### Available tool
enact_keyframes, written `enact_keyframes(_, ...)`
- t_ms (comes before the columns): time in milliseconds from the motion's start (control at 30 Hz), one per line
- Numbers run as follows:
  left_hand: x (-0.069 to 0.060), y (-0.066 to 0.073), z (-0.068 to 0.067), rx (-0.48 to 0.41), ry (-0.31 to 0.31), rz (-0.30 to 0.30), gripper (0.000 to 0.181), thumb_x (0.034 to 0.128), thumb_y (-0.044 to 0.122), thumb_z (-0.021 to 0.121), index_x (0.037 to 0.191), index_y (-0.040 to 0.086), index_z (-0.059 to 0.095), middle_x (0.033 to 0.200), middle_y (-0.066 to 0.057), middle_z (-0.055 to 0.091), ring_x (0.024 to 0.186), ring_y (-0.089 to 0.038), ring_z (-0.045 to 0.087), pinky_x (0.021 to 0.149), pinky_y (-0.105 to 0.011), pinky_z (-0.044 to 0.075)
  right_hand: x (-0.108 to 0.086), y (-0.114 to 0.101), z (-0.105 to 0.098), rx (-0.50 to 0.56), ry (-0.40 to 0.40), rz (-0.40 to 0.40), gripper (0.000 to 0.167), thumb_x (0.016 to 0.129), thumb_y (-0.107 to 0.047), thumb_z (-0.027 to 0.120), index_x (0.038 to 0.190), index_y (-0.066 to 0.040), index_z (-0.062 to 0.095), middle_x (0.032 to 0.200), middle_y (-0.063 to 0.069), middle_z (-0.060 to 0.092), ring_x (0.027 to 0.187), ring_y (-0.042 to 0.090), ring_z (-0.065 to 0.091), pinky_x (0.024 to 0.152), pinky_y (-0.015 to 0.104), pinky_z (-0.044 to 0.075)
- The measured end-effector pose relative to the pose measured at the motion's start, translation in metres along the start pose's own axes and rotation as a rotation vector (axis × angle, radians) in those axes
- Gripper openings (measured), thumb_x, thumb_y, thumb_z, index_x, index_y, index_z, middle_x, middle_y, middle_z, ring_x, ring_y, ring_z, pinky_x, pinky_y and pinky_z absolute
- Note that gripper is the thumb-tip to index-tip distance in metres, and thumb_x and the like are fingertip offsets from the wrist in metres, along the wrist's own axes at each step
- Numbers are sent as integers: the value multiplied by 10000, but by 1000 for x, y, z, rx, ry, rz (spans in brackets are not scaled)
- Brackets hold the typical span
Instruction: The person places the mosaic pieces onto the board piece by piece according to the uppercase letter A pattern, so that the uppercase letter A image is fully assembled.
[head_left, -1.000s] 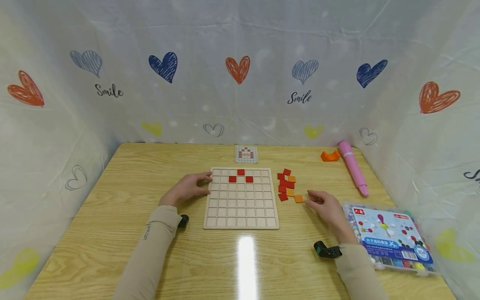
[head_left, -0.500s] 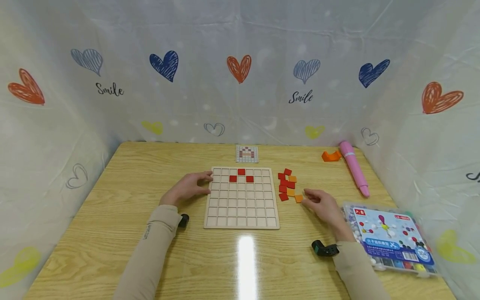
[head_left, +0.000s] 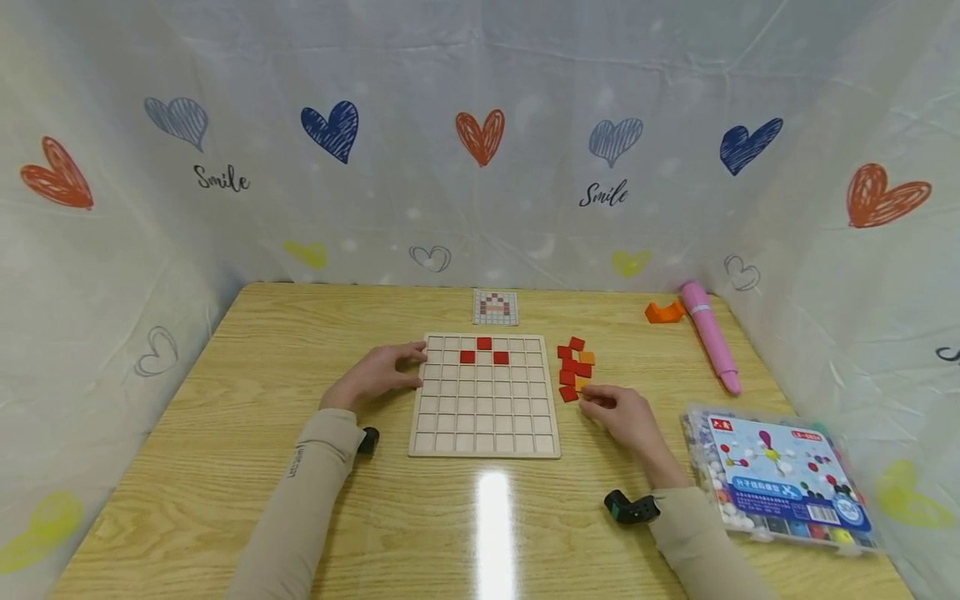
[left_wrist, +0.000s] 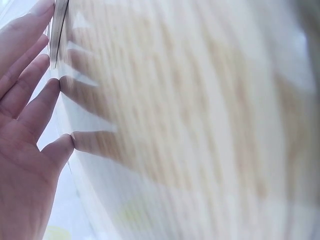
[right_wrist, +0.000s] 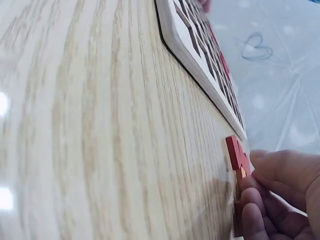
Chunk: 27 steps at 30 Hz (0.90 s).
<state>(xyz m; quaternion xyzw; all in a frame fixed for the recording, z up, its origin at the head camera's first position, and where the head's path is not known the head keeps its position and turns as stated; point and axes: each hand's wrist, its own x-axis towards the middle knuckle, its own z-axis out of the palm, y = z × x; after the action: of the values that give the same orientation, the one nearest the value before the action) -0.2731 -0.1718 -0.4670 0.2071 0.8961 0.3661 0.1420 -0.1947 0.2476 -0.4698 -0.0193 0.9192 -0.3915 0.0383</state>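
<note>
Here, a cluster of loose flat square tiles point(head_left: 567, 377), running away from us, lies just left of and beyond our nearer right hand point(head_left: 621, 414), whose thumb and forefinger nearly meet; any grip we cannot tell. Our left hand point(head_left: 373, 377), fingers apart, holds nothing beside one pale wooden grid board point(head_left: 483, 406). We count six loose red tiles point(head_left: 577, 343), two visible orange tiles point(head_left: 587, 358), three red squares point(head_left: 484, 343) on the board.

Nine red square tiles point(head_left: 484, 343) show, two orange square tiles point(head_left: 587, 358), one pale wooden grid board point(head_left: 484, 405), one printed card point(head_left: 495, 307), one pink rod point(head_left: 710, 337), one transparent plastic box point(head_left: 783, 471).
</note>
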Motion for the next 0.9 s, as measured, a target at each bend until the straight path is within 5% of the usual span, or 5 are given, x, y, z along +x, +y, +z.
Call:
enact_keyframes(167, -1, 2, -1, -9, 2, -4, 471, 898, 187, 729, 1328, 43, 602, 1553, -39, 365, 1452, -290, 255, 1180, -476, 233, 1, -4, 3, -21, 31, -9, 345, 937, -214, 675, 1229, -30, 681, 1179, 149, 683, 1063, 308, 630, 851, 426, 538)
enact_keyframes(533, 0, 3, -1, 2, -3, -12, 469, 910, 196, 716, 1340, 57, 595, 1559, -23, 356, 1457, -281, 244, 1182, -469, 229, 3, -14, 6, -35, 3, 6, 302, 919, -221, 692, 1169, -54, 720, 1143, 137, 697, 906, 248, 637, 707, 322, 522)
enact_keyframes(900, -1, 4, -1, 17, -1, 1, 470, 901, 184, 724, 1327, 31, 598, 1553, -63, 363, 1448, -315, 257, 1175, -491, 237, 11, -16, 16, -46, 18, -75, 379, 890, -135, 721, 1242, -5, 665, 1072, 131, 676, 920, 234, 623, 799, 360, 527)
